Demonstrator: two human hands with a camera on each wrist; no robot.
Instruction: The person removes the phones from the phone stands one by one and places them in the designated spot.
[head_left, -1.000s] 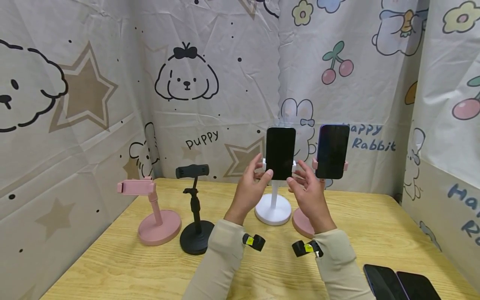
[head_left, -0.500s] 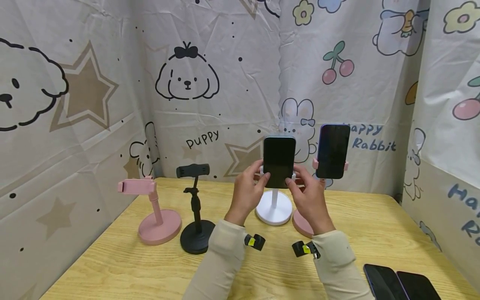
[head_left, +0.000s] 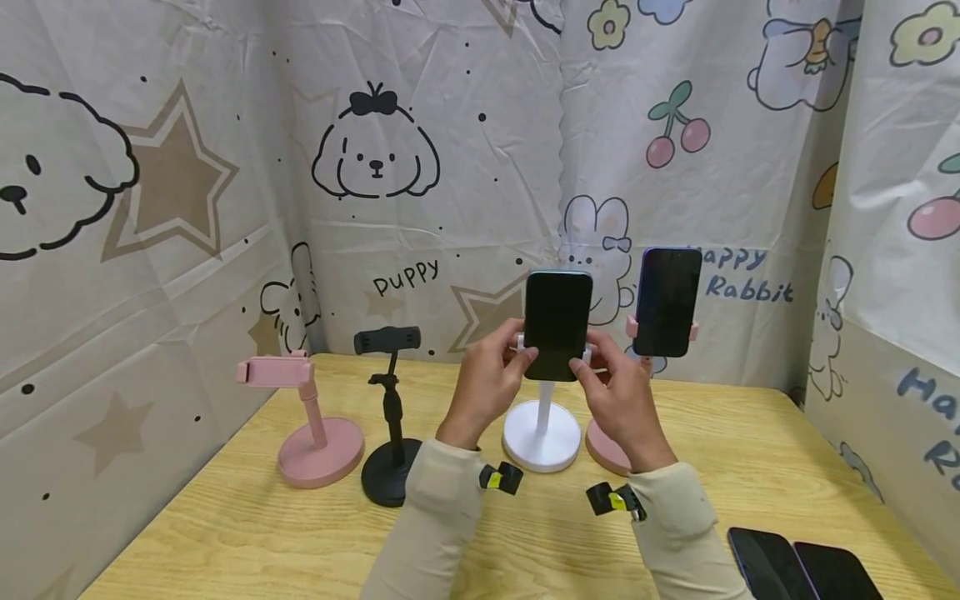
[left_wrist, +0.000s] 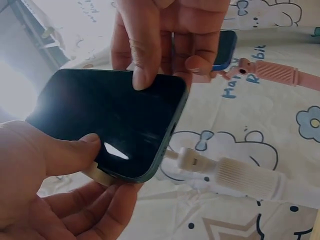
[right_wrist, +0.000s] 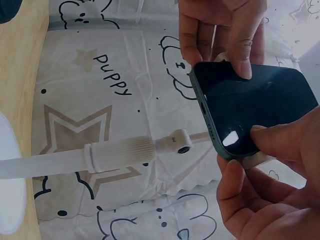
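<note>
A dark-screened smartphone (head_left: 558, 312) sits upright in the clamp of a white phone stand (head_left: 542, 450), near the back of the table. My left hand (head_left: 483, 383) grips the phone's left edge, thumb on the lower screen and fingers curled behind. On the opposite edge, my right hand (head_left: 621, 396) does the same. In the right wrist view, the phone (right_wrist: 255, 100) shows a greenish rim, and a white clamp arm peeks out beside my fingers. The ribbed neck of the stand (left_wrist: 245, 177) shows below the phone in the left wrist view. The clamp's back is hidden.
Just right, a pink stand (head_left: 606, 450) carries another phone (head_left: 667, 302). Left of my arms stand a black phone stand (head_left: 392, 408) and a second pink stand (head_left: 318, 454). Two phones, one dark (head_left: 768, 562), lie at the table's front right. Printed cloth (head_left: 480, 200) hangs behind.
My fingers have closed in on the phone's sides. The phone has come lower, and the white stand's base has shifted slightly toward me and left.
</note>
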